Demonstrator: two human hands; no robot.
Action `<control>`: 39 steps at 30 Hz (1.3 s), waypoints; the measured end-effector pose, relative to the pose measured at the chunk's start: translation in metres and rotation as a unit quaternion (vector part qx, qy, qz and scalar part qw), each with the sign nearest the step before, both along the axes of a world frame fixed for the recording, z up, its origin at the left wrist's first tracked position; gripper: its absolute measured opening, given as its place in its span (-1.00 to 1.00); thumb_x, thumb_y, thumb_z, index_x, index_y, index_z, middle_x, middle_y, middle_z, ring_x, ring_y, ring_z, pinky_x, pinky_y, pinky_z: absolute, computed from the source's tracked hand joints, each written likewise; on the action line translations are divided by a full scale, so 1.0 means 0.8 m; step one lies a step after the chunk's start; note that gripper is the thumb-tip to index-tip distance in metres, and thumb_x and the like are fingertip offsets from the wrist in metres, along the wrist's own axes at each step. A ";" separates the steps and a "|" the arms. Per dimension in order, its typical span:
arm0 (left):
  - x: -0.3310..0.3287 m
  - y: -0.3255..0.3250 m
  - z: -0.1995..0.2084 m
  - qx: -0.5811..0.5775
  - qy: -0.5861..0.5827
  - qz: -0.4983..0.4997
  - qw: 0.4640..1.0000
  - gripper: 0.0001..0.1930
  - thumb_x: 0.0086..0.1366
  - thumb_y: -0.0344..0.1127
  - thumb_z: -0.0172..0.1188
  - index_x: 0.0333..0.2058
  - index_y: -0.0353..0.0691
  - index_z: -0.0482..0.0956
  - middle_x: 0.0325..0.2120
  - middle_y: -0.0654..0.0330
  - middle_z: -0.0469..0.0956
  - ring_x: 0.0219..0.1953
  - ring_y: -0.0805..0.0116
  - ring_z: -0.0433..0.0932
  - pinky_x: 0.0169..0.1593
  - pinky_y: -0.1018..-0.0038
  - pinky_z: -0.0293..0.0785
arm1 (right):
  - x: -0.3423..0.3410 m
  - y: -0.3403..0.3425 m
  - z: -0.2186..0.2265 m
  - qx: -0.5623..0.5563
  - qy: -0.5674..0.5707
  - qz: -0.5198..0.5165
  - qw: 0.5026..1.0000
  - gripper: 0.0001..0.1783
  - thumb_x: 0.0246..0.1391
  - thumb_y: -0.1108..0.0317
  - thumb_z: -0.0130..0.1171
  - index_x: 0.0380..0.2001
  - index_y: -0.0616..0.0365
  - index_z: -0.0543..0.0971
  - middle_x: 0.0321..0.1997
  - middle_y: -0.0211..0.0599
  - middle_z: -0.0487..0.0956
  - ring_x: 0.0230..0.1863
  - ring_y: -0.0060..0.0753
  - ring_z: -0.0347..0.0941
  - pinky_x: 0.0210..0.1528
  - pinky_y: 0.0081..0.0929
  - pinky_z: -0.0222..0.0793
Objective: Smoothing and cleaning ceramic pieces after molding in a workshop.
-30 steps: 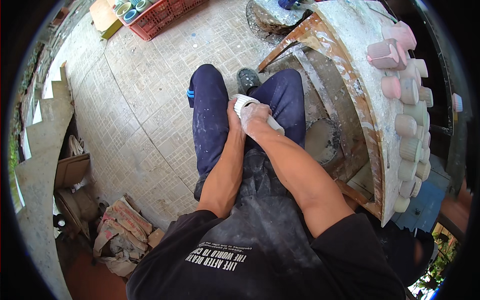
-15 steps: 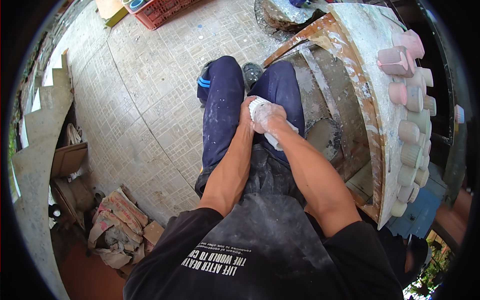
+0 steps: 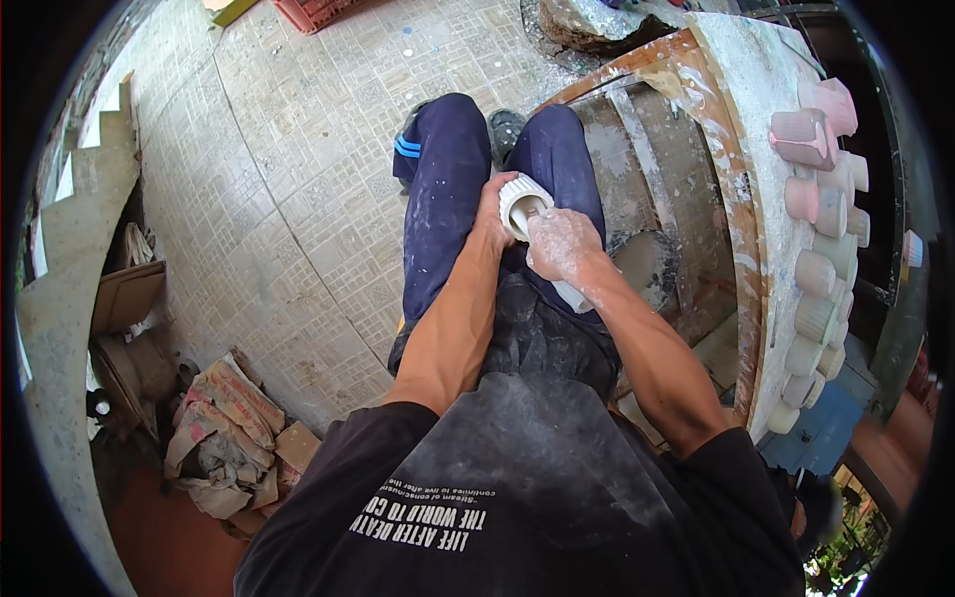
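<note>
Left hand (image 3: 489, 213) clamped round white ribbed cup (image 3: 513, 191) between thighs (image 3: 445, 199), likely bracing it; mouth turned toward right hand (image 3: 564, 242), perhaps for easy reach. Right hand closed on white cloth (image 3: 571, 296), seemingly bunched for grip. Other cups (image 3: 816, 318) crowd table (image 3: 753, 119), apparently handy.

A cup (image 3: 516, 187) sits between the left hand (image 3: 489, 215) and right hand (image 3: 565, 244); at three o'clock, a worktop (image 3: 764, 90) bearing pots (image 3: 815, 273); eleven, a crate (image 3: 310, 12); eight, sacks (image 3: 229, 413).
</note>
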State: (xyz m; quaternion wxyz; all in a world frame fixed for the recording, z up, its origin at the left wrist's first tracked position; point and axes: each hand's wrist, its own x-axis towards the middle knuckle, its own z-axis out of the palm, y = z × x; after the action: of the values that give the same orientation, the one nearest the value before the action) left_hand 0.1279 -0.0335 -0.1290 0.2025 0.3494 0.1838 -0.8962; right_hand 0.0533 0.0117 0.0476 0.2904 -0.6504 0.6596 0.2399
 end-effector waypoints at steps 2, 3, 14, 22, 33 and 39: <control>-0.001 0.000 0.007 0.003 0.003 -0.016 1.000 -0.78 0.13 -0.10 0.19 -0.43 -0.12 0.60 -0.48 0.07 0.63 -0.44 0.03 0.60 -0.24 0.11 0.59 | -0.001 0.007 0.005 -0.017 0.008 0.000 1.000 -0.73 -0.12 0.35 0.15 -0.33 0.20 0.70 -0.23 -0.01 0.67 -0.14 -0.08 0.63 -0.07 -0.24 0.53; -0.003 -0.002 0.010 -0.005 0.004 -0.015 1.000 -0.78 0.13 -0.10 0.19 -0.44 -0.12 0.60 -0.49 0.08 0.63 -0.44 0.05 0.60 -0.25 0.13 0.59 | 0.000 0.010 0.007 -0.017 0.008 -0.001 1.000 -0.73 -0.12 0.35 0.15 -0.33 0.20 0.70 -0.23 -0.01 0.67 -0.14 -0.08 0.63 -0.07 -0.24 0.53; 0.001 0.006 0.022 -0.028 0.015 -0.023 0.999 -0.77 0.10 -0.10 0.20 -0.46 -0.14 0.59 -0.52 0.10 0.61 -0.46 0.05 0.59 -0.27 0.10 0.59 | 0.019 0.034 0.032 -0.102 0.015 0.028 0.994 -0.73 -0.03 0.37 0.06 -0.32 0.29 0.63 -0.42 -0.02 0.65 -0.36 -0.03 0.64 -0.26 -0.17 0.55; -0.004 -0.005 0.012 -0.033 0.042 -0.040 0.998 -0.76 0.13 -0.10 0.19 -0.49 -0.14 0.60 -0.53 0.12 0.62 -0.48 0.06 0.60 -0.28 0.10 0.59 | 0.026 0.043 0.027 -0.116 0.020 0.064 0.991 -0.80 -0.04 0.38 0.07 -0.47 0.15 0.69 -0.44 -0.09 0.67 -0.39 -0.18 0.65 -0.33 -0.24 0.54; -0.011 -0.004 0.012 -0.042 -0.006 0.005 0.999 -0.80 0.15 -0.13 0.16 -0.41 -0.14 0.54 -0.50 0.12 0.58 -0.43 0.04 0.57 -0.24 0.08 0.57 | 0.006 0.017 -0.017 -0.071 0.043 0.013 0.996 -0.79 -0.04 0.33 0.15 -0.36 0.11 0.70 -0.29 -0.11 0.67 -0.22 -0.15 0.65 -0.23 -0.22 0.55; 0.006 0.004 0.014 -0.135 -0.051 0.089 0.985 -0.68 0.18 -0.15 0.18 -0.16 -0.20 0.51 -0.36 0.08 0.58 -0.33 0.07 0.58 -0.14 0.14 0.57 | -0.014 0.046 -0.007 -0.136 -0.175 -0.232 0.947 -0.13 -0.20 0.06 0.44 0.11 0.39 0.35 -0.06 0.29 0.51 -0.03 0.35 0.46 0.11 -0.18 0.38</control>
State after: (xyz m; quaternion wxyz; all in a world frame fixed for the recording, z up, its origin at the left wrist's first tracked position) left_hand 0.1323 -0.0304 -0.1180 0.3357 0.3464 0.0804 -0.8723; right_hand 0.0424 0.0483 0.0421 0.3579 -0.5441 0.7576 -0.0440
